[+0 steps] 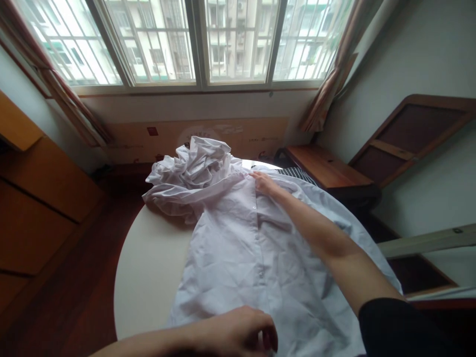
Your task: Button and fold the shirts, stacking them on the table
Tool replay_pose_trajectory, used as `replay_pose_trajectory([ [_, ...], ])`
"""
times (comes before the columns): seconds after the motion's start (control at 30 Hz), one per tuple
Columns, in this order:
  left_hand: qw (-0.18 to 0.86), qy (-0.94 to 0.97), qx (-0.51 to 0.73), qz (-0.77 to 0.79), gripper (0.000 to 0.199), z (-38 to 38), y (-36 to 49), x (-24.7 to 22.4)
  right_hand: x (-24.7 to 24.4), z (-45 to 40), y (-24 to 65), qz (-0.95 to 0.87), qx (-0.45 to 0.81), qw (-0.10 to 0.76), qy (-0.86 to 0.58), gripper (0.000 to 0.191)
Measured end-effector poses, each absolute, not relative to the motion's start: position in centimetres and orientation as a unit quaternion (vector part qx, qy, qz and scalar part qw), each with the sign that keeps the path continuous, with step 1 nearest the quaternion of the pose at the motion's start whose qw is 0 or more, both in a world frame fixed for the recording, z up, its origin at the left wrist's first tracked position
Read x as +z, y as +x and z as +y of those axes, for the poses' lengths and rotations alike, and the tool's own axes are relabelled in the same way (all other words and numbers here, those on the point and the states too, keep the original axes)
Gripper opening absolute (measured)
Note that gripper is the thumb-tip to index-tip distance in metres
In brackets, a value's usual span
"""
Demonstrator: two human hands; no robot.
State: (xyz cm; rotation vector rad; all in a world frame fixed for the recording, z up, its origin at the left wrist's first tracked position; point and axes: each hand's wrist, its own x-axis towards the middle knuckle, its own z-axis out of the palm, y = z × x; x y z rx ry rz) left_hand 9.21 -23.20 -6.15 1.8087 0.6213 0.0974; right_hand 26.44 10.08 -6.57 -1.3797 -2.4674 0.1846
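A white button-up shirt (226,248) lies spread over a round table, its front and button line facing up. At its far end the fabric (197,168) is bunched into a crumpled heap. My right hand (266,184) reaches across to the top of the button line, its fingers closed on the cloth. Near the bottom edge of the view, my left hand (245,329) has its fingers curled in at the lower button line, gripping the shirt; its fingertips are partly hidden.
The white round table (148,267) shows at left. Striped cloth (297,173) lies at its far right edge. Beyond are a wooden bench (327,166), a wood-framed panel (412,134) and barred windows (163,44). Orange-brown cabinets (40,193) stand at left.
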Motion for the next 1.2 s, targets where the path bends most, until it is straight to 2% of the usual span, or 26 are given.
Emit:
replay_pose_trajectory([
  [0.1,0.537,0.800,0.063,0.261,0.032,-22.3,8.4,-5.1,-5.0,7.2,30.0,-0.850,0.024,0.170,-0.499,0.050],
  [0.2,0.381,0.876,0.115,0.273,0.043,-21.0,7.6,-5.7,-4.1,2.5,34.5,-0.830,-0.010,0.183,-0.527,0.052],
  [0.3,0.283,0.920,0.073,0.263,0.063,-19.9,7.0,-7.3,-5.0,-2.6,37.9,-0.834,-0.014,0.152,-0.530,0.061],
  [0.4,0.255,0.935,0.028,0.244,0.074,-19.5,6.8,-8.5,-6.8,-6.1,39.2,-0.828,-0.005,0.124,-0.547,0.058],
  [0.53,0.249,0.937,0.007,0.243,0.078,-19.9,6.7,-8.5,-8.3,-7.4,39.0,-0.792,0.014,0.125,-0.598,0.047],
  [0.77,0.218,0.946,-0.002,0.239,0.079,-20.4,6.3,-8.3,-7.5,-9.0,39.4,-0.813,0.088,0.216,-0.534,0.044],
  [0.87,0.181,0.951,0.002,0.250,0.078,-20.7,6.7,-8.5,-7.5,-11.0,41.2,-0.739,0.042,0.268,-0.616,0.050],
  [0.97,0.140,0.950,0.014,0.280,0.076,-20.7,7.8,-8.5,-8.1,-14.3,43.0,-0.676,0.044,0.242,-0.695,0.058],
  [1.07,0.131,0.949,0.023,0.287,0.061,-19.9,9.0,-8.1,-9.1,-17.6,43.6,-0.661,0.100,0.210,-0.713,0.057],
  [1.2,0.174,0.937,0.081,0.293,0.038,-17.5,10.8,-7.0,-10.0,-19.9,43.4,-0.646,0.157,0.231,-0.710,0.036],
])
